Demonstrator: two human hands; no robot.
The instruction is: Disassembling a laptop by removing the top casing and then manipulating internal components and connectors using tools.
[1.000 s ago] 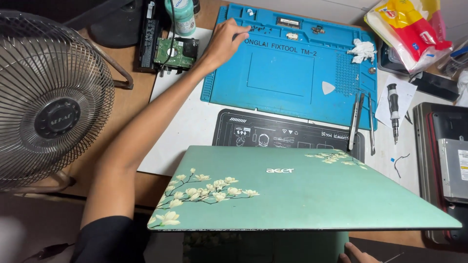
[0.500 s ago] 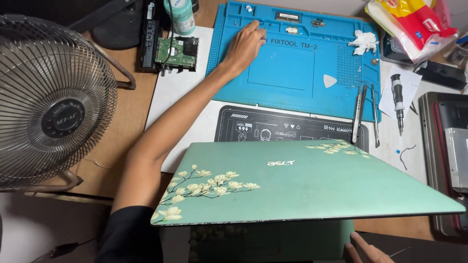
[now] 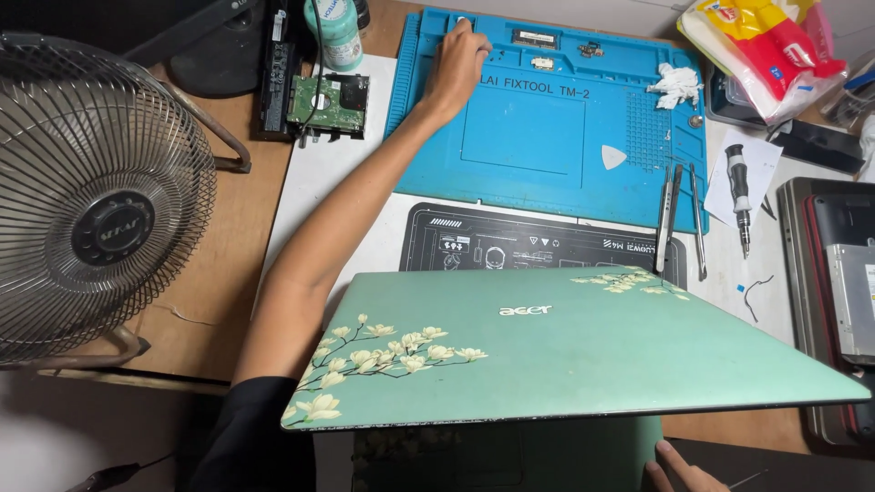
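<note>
A green laptop (image 3: 565, 351) with a white flower pattern fills the near part of the view, its lid tilted up towards me. My right hand (image 3: 682, 469) shows only a few fingers at the bottom edge, against the laptop's lower half. My left hand (image 3: 453, 66) reaches far across to the top left of the blue repair mat (image 3: 524, 137). Its fingertips are in a small compartment on the mat's back row. Whether they pinch anything there is hidden.
A metal desk fan (image 3: 96, 205) stands at the left. A bare hard drive (image 3: 330, 100) and a bottle (image 3: 335, 32) lie behind it. Tweezers (image 3: 670, 214), a screwdriver (image 3: 738, 191), a white guitar-pick-shaped tool (image 3: 612, 157) and crumpled tissue (image 3: 676, 84) are to the right. Another laptop (image 3: 834, 292) sits at the far right.
My left hand has moved a little right along the mat's back row and then further up into the corner compartment. The laptop has stayed tilted up.
</note>
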